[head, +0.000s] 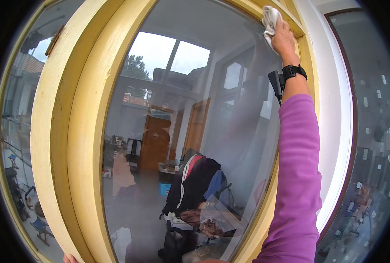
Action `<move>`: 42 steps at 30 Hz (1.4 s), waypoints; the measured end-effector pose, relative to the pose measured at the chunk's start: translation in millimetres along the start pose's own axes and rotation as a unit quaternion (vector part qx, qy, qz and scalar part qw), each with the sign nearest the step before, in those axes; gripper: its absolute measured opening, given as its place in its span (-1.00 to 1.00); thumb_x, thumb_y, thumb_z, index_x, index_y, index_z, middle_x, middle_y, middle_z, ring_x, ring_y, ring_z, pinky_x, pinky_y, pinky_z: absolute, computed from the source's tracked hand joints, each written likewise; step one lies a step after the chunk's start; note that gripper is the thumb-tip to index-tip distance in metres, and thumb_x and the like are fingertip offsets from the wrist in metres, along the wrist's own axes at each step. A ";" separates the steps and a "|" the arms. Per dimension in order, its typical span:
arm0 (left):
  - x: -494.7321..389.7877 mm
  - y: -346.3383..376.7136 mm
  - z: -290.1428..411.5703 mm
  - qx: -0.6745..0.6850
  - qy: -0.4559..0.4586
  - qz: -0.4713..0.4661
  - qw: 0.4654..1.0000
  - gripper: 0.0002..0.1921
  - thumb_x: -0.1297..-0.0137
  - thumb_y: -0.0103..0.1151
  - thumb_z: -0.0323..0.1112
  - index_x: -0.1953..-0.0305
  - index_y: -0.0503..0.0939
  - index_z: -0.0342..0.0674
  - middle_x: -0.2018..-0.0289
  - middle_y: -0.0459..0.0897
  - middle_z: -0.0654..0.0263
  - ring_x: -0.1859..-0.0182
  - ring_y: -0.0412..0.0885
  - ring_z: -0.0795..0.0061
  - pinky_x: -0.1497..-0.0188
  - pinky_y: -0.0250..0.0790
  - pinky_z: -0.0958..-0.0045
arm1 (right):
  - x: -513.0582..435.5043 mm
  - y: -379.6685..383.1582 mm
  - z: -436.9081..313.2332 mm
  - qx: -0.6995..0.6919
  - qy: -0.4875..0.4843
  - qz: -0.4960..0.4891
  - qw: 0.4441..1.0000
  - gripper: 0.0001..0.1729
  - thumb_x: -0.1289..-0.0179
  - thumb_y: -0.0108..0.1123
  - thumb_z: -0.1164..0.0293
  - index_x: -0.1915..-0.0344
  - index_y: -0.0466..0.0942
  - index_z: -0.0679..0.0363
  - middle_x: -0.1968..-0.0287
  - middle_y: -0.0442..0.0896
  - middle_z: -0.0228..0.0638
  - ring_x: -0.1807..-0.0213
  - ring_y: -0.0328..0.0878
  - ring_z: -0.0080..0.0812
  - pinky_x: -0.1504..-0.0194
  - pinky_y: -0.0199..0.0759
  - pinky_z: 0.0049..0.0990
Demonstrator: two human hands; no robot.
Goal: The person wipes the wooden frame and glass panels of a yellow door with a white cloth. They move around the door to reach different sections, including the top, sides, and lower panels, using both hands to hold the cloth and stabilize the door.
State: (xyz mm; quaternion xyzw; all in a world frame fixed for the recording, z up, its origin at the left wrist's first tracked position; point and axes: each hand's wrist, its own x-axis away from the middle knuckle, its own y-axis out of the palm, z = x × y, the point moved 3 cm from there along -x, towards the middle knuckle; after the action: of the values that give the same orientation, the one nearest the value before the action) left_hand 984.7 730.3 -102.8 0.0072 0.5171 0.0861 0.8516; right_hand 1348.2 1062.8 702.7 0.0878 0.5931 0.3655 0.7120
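In the head view my right hand [284, 40] is raised to the upper right, holding a crumpled white cloth [271, 23] against the top corner of a glass pane [237, 131]. A yellow painted wooden window frame [86, 138] surrounds the pane. On that wrist I have a black strap [294, 70] with a small black device [274, 83] on it; a purple sleeve covers the forearm. Only the fingers of my left hand [70, 258] show at the bottom left, gripping the frame's outer edge. The rest of that hand is out of view.
Through the glass, mixed with reflections, appear piled dark clothes [195, 184], a brown door [155, 138] and a blue box [164, 189]. A metal hinge [54, 41] sits on the frame's left edge. White trim [341, 138] and another dark pane [372, 131] lie at right.
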 end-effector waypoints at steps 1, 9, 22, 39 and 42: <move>-1.2 -0.5 2.8 -0.011 0.000 0.002 1.000 -0.13 -0.02 0.49 -0.34 -0.39 0.30 -0.26 -0.27 0.29 -0.12 -0.19 0.43 -0.03 -0.13 0.43 0.08 | 0.7 1.6 3.2 0.021 -0.006 -0.003 1.000 -0.56 -0.34 0.15 0.27 -0.20 0.43 0.05 -0.13 0.51 -0.08 -0.05 0.56 0.19 -0.07 0.52 -0.03; -10.6 0.2 21.5 0.001 -0.015 -0.011 1.000 -0.17 -0.15 0.42 -0.29 -0.42 0.23 -0.29 -0.29 0.25 -0.09 -0.21 0.41 0.01 -0.20 0.37 0.09 | 22.7 -24.9 75.0 0.120 0.122 -0.131 0.976 -0.64 -0.42 -0.05 0.24 -0.09 0.52 0.12 -0.11 0.54 0.00 -0.09 0.53 0.15 -0.11 0.44 -0.05; -20.1 -4.8 14.7 -0.015 0.000 -0.095 0.995 -0.07 -0.18 0.41 -0.33 -0.48 0.05 -0.34 -0.33 0.14 -0.10 -0.38 0.19 -0.07 -0.44 0.07 -0.03 | 56.7 -33.2 81.1 -0.055 -0.001 -0.219 0.974 -0.40 -0.18 0.29 0.16 -0.26 0.54 -0.05 -0.14 0.63 -0.11 -0.18 0.55 -0.03 -0.21 0.40 -0.21; -20.0 -11.7 -7.3 0.009 0.006 -0.097 0.995 -0.05 -0.06 0.25 -0.59 -0.51 0.03 -0.21 -0.40 0.08 0.00 -0.43 0.13 -0.01 -0.47 -0.07 0.00 | 301.3 -244.0 -33.1 -0.136 -0.015 -0.240 0.961 -0.50 0.00 0.33 0.52 -0.04 0.64 0.03 -0.26 0.50 -0.07 -0.27 0.41 0.07 -0.31 0.30 -0.20; -21.3 -9.3 -3.5 -0.007 0.036 -0.098 0.995 -0.05 -0.09 0.26 -0.56 -0.52 0.01 -0.22 -0.38 0.11 0.00 -0.41 0.16 -0.01 -0.45 -0.01 0.01 | 376.2 -304.8 -72.9 -0.141 0.060 -0.273 0.950 -0.52 0.10 0.30 0.64 0.07 0.62 0.13 -0.32 0.40 0.02 -0.33 0.30 0.15 -0.34 0.23 -0.12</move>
State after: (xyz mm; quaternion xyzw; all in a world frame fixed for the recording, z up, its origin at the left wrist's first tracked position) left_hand 973.3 717.6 -86.6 -0.0524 0.5447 0.0064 0.8369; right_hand 1419.9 1056.6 218.4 -0.2008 0.5788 0.2420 0.7524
